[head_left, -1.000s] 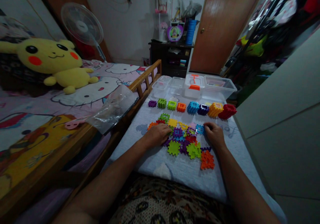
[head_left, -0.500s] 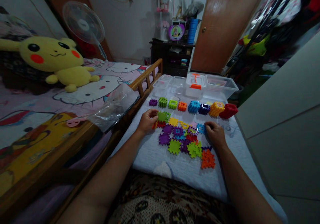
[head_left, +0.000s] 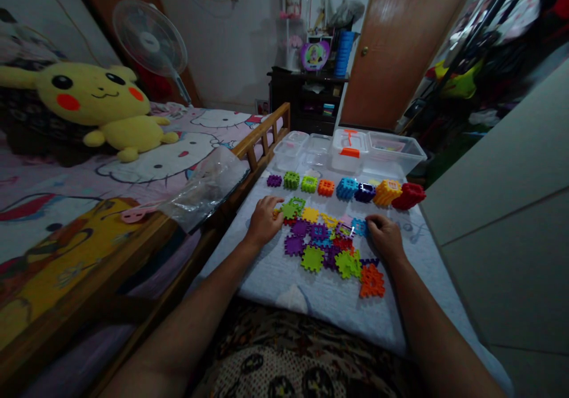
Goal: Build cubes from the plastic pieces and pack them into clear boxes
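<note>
My left hand (head_left: 265, 219) is at the left edge of a loose spread of notched plastic building tiles. Its fingers reach forward, slightly bent and apart, over an orange tile (head_left: 276, 213) that they partly hide. Just beyond the fingertips lie a solid green tile (head_left: 290, 211) and a green window-frame tile (head_left: 297, 202). On the right side of the spread, my right hand (head_left: 386, 237) rests with curled fingers, thumb and fingertips at the edge of a blue window tile (head_left: 358, 227). Purple tiles (head_left: 294, 245), a lime tile (head_left: 312, 259) and an orange tile (head_left: 372, 281) lie nearer me.
Colour-sorted tile stacks, from a purple stack (head_left: 274, 180) to a red stack (head_left: 409, 196), form a row behind the spread. Clear plastic boxes (head_left: 393, 149) stand at the far end of the cloth-covered table (head_left: 271, 276). A wooden bed rail (head_left: 240, 149) runs along the left.
My left hand's fingers have loosened and drawn slightly back from the green tiles, where a window-frame tile now shows behind the solid one. My right hand stays at the blue tile.
</note>
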Action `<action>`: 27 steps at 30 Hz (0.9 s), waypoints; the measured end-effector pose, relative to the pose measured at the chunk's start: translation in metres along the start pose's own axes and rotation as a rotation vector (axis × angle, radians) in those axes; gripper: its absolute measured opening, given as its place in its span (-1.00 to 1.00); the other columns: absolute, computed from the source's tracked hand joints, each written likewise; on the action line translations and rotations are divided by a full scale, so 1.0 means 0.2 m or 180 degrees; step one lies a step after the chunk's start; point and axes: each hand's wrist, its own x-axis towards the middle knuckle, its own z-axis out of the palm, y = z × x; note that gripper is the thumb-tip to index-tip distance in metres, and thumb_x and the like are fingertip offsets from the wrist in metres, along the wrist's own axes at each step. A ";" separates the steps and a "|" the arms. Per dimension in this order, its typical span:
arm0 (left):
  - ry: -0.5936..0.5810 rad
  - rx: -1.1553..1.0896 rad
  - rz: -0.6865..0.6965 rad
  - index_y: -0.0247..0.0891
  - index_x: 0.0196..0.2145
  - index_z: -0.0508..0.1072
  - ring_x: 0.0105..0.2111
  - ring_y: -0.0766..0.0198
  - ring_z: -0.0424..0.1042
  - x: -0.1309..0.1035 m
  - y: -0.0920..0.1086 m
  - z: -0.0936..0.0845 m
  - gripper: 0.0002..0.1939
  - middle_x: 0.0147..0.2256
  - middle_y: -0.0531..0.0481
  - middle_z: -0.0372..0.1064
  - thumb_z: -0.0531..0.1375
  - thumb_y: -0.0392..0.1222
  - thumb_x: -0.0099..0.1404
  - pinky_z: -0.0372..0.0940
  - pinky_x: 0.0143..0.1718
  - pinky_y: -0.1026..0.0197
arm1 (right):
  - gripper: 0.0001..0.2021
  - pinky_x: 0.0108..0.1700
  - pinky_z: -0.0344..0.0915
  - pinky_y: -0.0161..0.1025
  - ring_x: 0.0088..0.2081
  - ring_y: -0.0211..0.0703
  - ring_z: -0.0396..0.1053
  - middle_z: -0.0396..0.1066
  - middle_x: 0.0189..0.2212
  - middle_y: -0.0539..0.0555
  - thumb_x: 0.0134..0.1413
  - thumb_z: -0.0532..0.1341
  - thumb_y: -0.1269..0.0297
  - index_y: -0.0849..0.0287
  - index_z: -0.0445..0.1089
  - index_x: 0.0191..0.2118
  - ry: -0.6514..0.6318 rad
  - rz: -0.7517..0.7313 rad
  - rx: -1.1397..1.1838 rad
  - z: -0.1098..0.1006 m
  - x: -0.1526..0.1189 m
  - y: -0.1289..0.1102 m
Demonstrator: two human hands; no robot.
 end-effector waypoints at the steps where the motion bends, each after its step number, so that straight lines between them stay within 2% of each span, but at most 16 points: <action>1: -0.0107 0.0076 0.0261 -0.24 -0.08 0.45 0.02 0.06 0.37 -0.03 0.03 -0.01 -0.68 -0.06 -0.14 0.43 0.15 -0.37 0.19 0.25 0.14 -0.05 | -0.66 -0.16 0.36 -0.12 -0.32 -0.01 0.47 0.57 -0.37 0.16 -0.05 0.09 0.10 0.18 0.53 -0.36 -0.0013 -0.0003 0.0001 0.00 0.00 0.00; 5: -0.1174 0.0045 0.1107 -0.23 -0.03 0.45 0.04 0.07 0.37 -0.15 0.12 -0.06 -0.69 -0.02 -0.14 0.44 0.25 -0.23 0.25 0.25 0.15 -0.03 | -0.67 -0.15 0.36 -0.12 -0.31 -0.02 0.48 0.57 -0.36 0.16 -0.04 0.09 0.09 0.17 0.53 -0.36 -0.0020 0.0006 0.0025 0.01 0.00 0.00; 7: -0.1572 0.0130 0.1220 -0.26 0.00 0.45 0.06 0.03 0.36 -0.20 0.13 -0.06 -0.60 0.02 -0.18 0.43 0.32 -0.17 0.21 0.26 0.15 -0.03 | -0.67 -0.15 0.36 -0.11 -0.31 -0.01 0.48 0.57 -0.36 0.16 -0.04 0.09 0.09 0.17 0.53 -0.35 -0.0006 0.0020 0.0035 0.01 0.00 0.01; 8: -0.1654 0.0197 0.1211 -0.27 0.01 0.44 0.07 0.01 0.36 -0.21 0.13 -0.05 -0.58 0.03 -0.20 0.42 0.33 -0.16 0.19 0.26 0.15 -0.04 | -0.67 -0.15 0.36 -0.11 -0.31 -0.01 0.48 0.57 -0.36 0.16 -0.04 0.09 0.08 0.17 0.53 -0.35 -0.0002 0.0024 0.0040 0.01 0.00 0.01; 13: -0.1570 0.0189 0.0944 -0.26 -0.02 0.48 0.03 0.06 0.43 -0.25 0.10 -0.04 -0.72 0.00 -0.20 0.48 0.17 -0.27 0.31 0.29 0.12 -0.01 | -0.67 -0.15 0.35 -0.10 -0.32 -0.01 0.47 0.56 -0.37 0.16 -0.05 0.09 0.09 0.18 0.52 -0.36 -0.0024 0.0006 0.0045 0.01 0.00 0.01; 18: -0.1545 -0.0293 0.0273 -0.20 0.02 0.48 -0.07 0.11 0.51 -0.23 0.08 -0.09 -0.68 -0.07 -0.11 0.54 0.08 -0.23 0.37 0.35 0.03 0.07 | -0.68 -0.16 0.35 -0.13 -0.33 -0.03 0.46 0.57 -0.37 0.13 -0.05 0.10 0.10 0.16 0.52 -0.37 -0.0028 0.0003 0.0038 0.00 0.00 0.00; 20: -0.1659 -0.0347 0.0181 -0.18 0.05 0.46 -0.05 0.12 0.49 -0.21 0.07 -0.12 -0.66 -0.05 -0.10 0.52 0.10 -0.22 0.35 0.34 0.04 0.09 | -0.69 -0.16 0.36 -0.12 -0.32 -0.03 0.46 0.57 -0.37 0.14 -0.05 0.10 0.10 0.16 0.52 -0.36 -0.0033 0.0014 0.0047 0.00 0.00 0.00; 23: -0.1714 0.0024 0.0288 -0.19 0.06 0.46 -0.01 0.09 0.45 -0.19 0.06 -0.13 -0.63 0.00 -0.14 0.46 0.16 -0.23 0.30 0.32 0.06 0.07 | -0.68 -0.16 0.36 -0.12 -0.33 -0.03 0.47 0.57 -0.36 0.15 -0.04 0.11 0.09 0.17 0.53 -0.36 -0.0005 0.0035 0.0078 0.00 0.00 0.00; 27: -0.1409 0.0884 0.0490 -0.20 0.05 0.47 0.01 0.00 0.37 -0.17 0.08 -0.14 -0.60 0.02 -0.19 0.38 0.26 -0.20 0.24 0.30 0.07 -0.02 | -0.69 -0.17 0.37 -0.13 -0.33 -0.03 0.47 0.57 -0.38 0.14 -0.05 0.12 0.08 0.16 0.53 -0.39 0.0003 0.0039 0.0094 0.00 0.00 0.00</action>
